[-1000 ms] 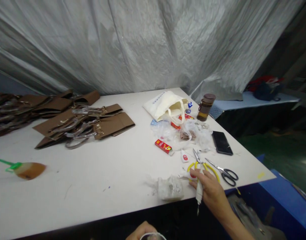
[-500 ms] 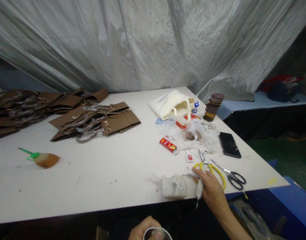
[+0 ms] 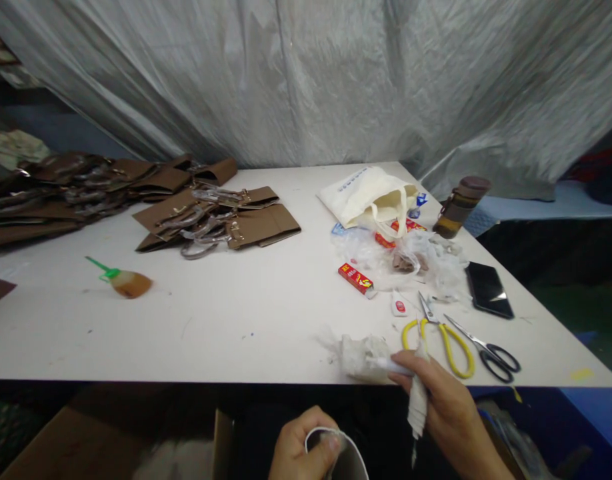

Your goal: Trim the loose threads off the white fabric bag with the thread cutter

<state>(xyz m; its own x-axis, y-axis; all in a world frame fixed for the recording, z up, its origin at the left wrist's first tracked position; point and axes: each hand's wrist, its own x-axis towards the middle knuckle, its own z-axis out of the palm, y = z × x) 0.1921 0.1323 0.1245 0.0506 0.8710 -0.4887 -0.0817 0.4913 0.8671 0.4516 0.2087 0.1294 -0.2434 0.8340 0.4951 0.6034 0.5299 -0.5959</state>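
Observation:
My right hand is closed around a thin tool wrapped in white tissue, its tip pointing down past the front edge of the white table. Just left of the fingers lies a crumpled white wad. My left hand is below the table edge, fingers pinched on the rim of a clear round cup. Yellow-handled scissors lie just beyond the right hand.
Black-handled scissors, a black phone, a red box, clear plastic bags, a cream tote bag and a brown bottle crowd the right side. Brown leather pieces lie far left, a green-tipped glue bottle nearer.
The right hand drew back from the yellow scissors to the table's front edge with the wrapped tool. The left hand with the cup came further into view. The camera swung left.

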